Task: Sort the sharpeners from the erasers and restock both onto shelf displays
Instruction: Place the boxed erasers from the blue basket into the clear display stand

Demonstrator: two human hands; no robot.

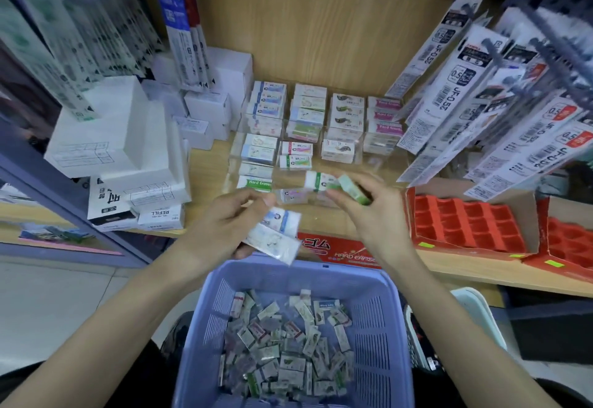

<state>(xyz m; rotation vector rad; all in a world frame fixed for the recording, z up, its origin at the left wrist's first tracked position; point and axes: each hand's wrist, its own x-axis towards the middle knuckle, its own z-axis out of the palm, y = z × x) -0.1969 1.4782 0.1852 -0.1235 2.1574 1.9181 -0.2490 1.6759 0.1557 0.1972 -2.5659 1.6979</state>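
- Holding a small bunch of blue-and-white erasers (277,231), the left hand (224,224) has its fingers curled round them just above the far rim of the lavender basket (380,327).
- The right hand (369,215) pinches green-banded erasers (321,182) at its fingertips, over the front row of the clear display (377,158).
- The two hands are near each other but not touching, each clamped on its own erasers.
- Loose wrapped erasers (282,350) lie jumbled in the bottom of the basket, below the forearms.
- The display stands on the wooden shelf (324,219); its compartments hold stacked erasers (346,115) sorted by wrapper.
- White boxes (106,141) are piled to the left of the display.
- Red trays (465,227) sit to the right at the shelf's front edge.
- Refill packs (475,93) hang above the trays.
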